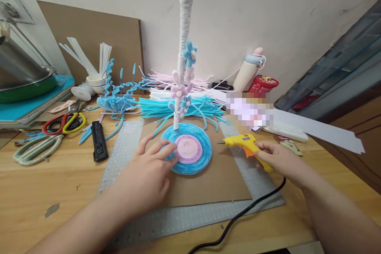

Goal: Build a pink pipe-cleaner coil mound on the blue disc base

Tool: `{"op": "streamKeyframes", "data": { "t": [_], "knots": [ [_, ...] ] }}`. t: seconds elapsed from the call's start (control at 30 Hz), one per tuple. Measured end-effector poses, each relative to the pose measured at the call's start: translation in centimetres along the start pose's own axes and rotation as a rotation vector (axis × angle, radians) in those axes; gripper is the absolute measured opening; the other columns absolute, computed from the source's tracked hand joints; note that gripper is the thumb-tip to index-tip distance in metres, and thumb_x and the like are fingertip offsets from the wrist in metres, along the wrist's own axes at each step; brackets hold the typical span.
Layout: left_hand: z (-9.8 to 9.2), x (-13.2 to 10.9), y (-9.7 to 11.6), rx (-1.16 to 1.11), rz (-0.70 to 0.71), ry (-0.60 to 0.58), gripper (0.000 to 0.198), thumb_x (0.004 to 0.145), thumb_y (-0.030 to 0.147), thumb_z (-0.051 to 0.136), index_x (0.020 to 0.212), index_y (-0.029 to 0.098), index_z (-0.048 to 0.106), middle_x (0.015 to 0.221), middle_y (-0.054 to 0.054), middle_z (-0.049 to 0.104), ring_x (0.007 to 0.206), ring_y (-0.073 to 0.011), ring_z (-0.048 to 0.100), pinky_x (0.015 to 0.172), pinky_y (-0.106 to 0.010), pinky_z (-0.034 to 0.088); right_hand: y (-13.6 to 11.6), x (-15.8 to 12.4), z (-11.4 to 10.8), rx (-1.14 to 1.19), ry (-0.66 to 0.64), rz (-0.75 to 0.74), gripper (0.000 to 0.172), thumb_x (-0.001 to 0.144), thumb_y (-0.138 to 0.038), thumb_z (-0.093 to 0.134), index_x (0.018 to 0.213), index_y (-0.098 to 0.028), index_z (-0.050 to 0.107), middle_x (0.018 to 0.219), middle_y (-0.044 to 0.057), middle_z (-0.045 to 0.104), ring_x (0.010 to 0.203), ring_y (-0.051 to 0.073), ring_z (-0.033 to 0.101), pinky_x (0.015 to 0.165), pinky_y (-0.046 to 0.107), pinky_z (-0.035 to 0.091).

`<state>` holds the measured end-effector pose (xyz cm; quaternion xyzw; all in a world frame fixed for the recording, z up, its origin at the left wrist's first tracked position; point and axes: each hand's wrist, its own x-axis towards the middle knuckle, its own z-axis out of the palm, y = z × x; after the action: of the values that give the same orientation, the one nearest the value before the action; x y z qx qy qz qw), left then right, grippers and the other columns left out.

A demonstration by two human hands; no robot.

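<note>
A round base of coiled pipe cleaners (190, 168), blue outside with a lilac and pink centre, lies on a brown cardboard sheet (208, 190). From its back edge rises an upright white wrapped post (185, 16), with blue and pink fuzzy flowers (178, 92) along it. My left hand (151, 166) rests with spread fingers on the left side of the base. Off to the right, my right hand (275, 158) is wrapped round the handle of a yellow hot glue gun (241, 140), its nozzle pointing left toward the base, apart from it.
Blue pipe cleaners (181, 107) are heaped behind the base. A blue curly pipe-cleaner piece (116, 103), scissors (64, 123) and a black cutter (99, 141) lie left. The glue gun's black cord (238, 216) crosses the cutting mat (196, 220). A bottle (247, 72) stands at the back right.
</note>
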<state>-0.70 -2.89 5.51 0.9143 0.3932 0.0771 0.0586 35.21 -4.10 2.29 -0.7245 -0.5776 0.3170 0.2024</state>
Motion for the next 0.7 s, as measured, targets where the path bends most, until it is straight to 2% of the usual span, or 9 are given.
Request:
{"op": "streamKeyframes", "data": {
  "t": [0.1,0.17,0.23,0.3,0.4,0.5,0.57,0.7],
  "knots": [
    [0.2,-0.1,0.2,-0.033,0.006,0.003,0.044,0.071,0.010,0.052,0.110,0.024,0.067,0.123,-0.003,0.065,0.124,-0.0237,0.049,0.117,-0.051,0.010,-0.8,-0.9,-0.4,0.447,-0.141,0.021,0.029,0.079,-0.050,0.058,0.079,-0.021,0.058,0.071,0.001,0.057,0.058,0.015,0.052,0.058,0.029,0.042],
    [0.2,-0.1,0.5,-0.042,0.002,0.002,0.044,0.072,0.013,0.054,0.114,0.023,0.066,0.122,-0.004,0.065,0.124,-0.0234,0.050,0.118,-0.050,0.009,-1.3,-1.3,-0.5,0.656,-0.166,0.040,0.026,0.083,-0.049,0.054,0.083,-0.023,0.057,0.067,-0.001,0.049,0.053,0.013,0.044,0.052,0.028,0.037],
    [0.3,-0.2,0.8,-0.031,0.000,-0.010,0.048,0.072,0.014,0.054,0.119,0.020,0.064,0.123,-0.006,0.065,0.123,-0.0239,0.051,0.118,-0.049,0.010,-1.7,-1.5,-0.5,0.768,-0.181,0.080,0.028,0.088,-0.051,0.044,0.085,-0.025,0.056,0.064,-0.002,0.039,0.049,0.014,0.036,0.046,0.029,0.032],
    [0.3,-0.3,1.2,-0.005,0.000,-0.026,0.050,0.073,0.015,0.054,0.122,0.016,0.062,0.124,-0.008,0.064,0.123,-0.0254,0.051,0.117,-0.050,0.013,-2.3,-1.5,-0.5,0.813,-0.180,0.086,0.030,0.089,-0.052,0.038,0.079,-0.027,0.052,0.062,-0.002,0.034,0.047,0.014,0.031,0.043,0.029,0.029],
    [0.6,-0.4,1.7,0.053,0.002,-0.025,0.048,0.076,0.018,0.053,0.123,0.013,0.061,0.129,-0.011,0.061,0.124,-0.0293,0.049,0.115,-0.052,0.018,-3.7,-1.4,-0.2,0.828,-0.171,0.072,0.023,0.083,-0.046,0.052,0.075,-0.026,0.047,0.068,0.000,0.046,0.049,0.013,0.035,0.041,0.027,0.029],
    [0.9,-0.4,2.0,0.095,-0.013,-0.011,0.044,0.078,0.022,0.053,0.120,0.013,0.063,0.130,-0.011,0.061,0.123,-0.0305,0.049,0.112,-0.052,0.022,-5.6,-1.2,0.6,0.728,-0.251,0.045,0.024,0.081,-0.045,0.059,0.087,-0.022,0.054,0.084,0.004,0.060,0.049,0.010,0.040,0.042,0.025,0.032],
    [1.0,-0.4,2.1,0.105,-0.021,-0.015,0.043,0.080,0.021,0.052,0.120,0.014,0.064,0.129,-0.010,0.062,0.121,-0.0300,0.050,0.111,-0.052,0.023,-6.9,-0.9,1.2,0.617,-0.338,0.000,0.030,0.081,-0.047,0.061,0.090,-0.019,0.057,0.077,0.003,0.061,0.049,0.010,0.044,0.045,0.024,0.035],
    [1.2,-0.7,2.2,0.110,-0.014,-0.030,0.047,0.082,0.022,0.049,0.127,0.012,0.059,0.132,-0.009,0.060,0.120,-0.0294,0.051,0.108,-0.050,0.026,-9.0,0.0,2.6,0.355,-0.455,-0.077,0.031,0.081,-0.048,0.062,0.087,-0.018,0.058,0.056,-0.005,0.051,0.049,0.010,0.048,0.051,0.023,0.039]
  ]
}}
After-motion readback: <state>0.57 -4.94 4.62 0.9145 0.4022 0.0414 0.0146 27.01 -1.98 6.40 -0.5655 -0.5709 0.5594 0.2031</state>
